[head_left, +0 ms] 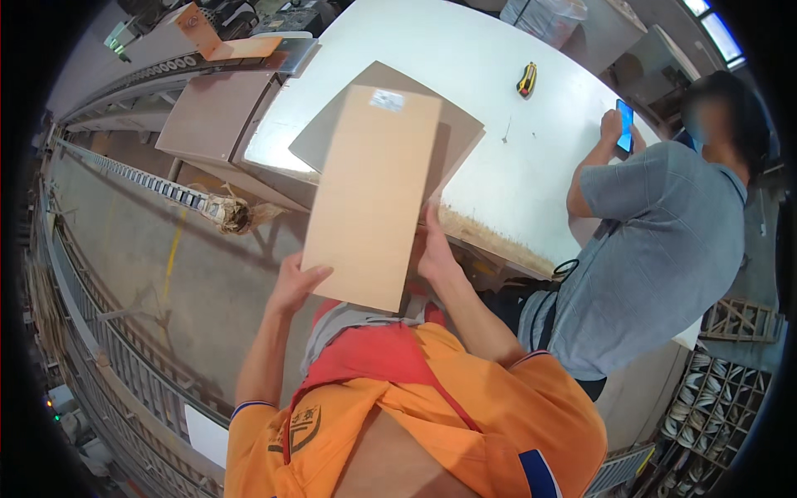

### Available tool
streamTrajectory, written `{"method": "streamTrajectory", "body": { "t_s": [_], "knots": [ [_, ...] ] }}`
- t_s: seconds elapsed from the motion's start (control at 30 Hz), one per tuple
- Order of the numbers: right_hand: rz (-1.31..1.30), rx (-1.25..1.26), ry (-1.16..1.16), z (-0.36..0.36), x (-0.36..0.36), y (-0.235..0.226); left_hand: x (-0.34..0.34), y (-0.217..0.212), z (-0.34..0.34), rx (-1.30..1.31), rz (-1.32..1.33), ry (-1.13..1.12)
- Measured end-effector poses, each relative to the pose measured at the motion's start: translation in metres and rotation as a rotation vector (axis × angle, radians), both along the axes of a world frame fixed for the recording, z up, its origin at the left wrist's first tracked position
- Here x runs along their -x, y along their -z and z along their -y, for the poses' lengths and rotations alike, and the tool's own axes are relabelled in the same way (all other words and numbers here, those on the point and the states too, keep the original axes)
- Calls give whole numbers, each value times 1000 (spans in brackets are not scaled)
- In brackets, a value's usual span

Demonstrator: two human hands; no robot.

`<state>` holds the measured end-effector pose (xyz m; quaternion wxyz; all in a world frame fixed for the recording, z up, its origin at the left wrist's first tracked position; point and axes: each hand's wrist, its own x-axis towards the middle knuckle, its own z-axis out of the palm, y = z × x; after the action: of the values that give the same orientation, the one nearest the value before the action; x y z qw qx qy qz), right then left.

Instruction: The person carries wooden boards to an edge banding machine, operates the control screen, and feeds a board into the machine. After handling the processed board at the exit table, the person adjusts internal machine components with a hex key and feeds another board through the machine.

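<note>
Gripping the stiff, light-looking tan panel by its long edges, our left hand and right hand clasp it.

The left hand grips the lower left corner of a tan rectangular board, and the right hand holds its right edge. The board tilts over the near edge of the white tabletop, above a grey panel. A yellow utility knife lies near the tabletop's far edge. At the right edge a person in grey holds a blue phone.
</note>
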<state>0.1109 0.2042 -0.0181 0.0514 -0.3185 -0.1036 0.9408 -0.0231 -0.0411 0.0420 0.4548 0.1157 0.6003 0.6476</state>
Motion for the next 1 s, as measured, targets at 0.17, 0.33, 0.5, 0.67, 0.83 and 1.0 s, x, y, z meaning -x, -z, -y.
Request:
{"method": "streamTrajectory", "body": {
  "t_s": [0.17, 0.33, 0.5, 0.67, 0.83, 1.0],
  "knots": [
    [164, -91, 200, 19, 38, -1, 19, -8, 23, 46, -149, -134],
    [125, -227, 259, 40, 15, -5, 18, -17, 46, -13, -147, -246],
    [-32, -228, 263, 21, -57, 7, 25, -13, 63, -56, -131, -250],
    [115, -671, 387, -4, -80, -61, 23, -4, 64, 10, -101, -259],
    [201, -1012, 514, -11, -89, -113, 33, 16, 34, 16, -131, -158],
    [296, -1591, 665, 12, -63, -156, 55, 71, 11, 58, -129, -41]
  ]
}}
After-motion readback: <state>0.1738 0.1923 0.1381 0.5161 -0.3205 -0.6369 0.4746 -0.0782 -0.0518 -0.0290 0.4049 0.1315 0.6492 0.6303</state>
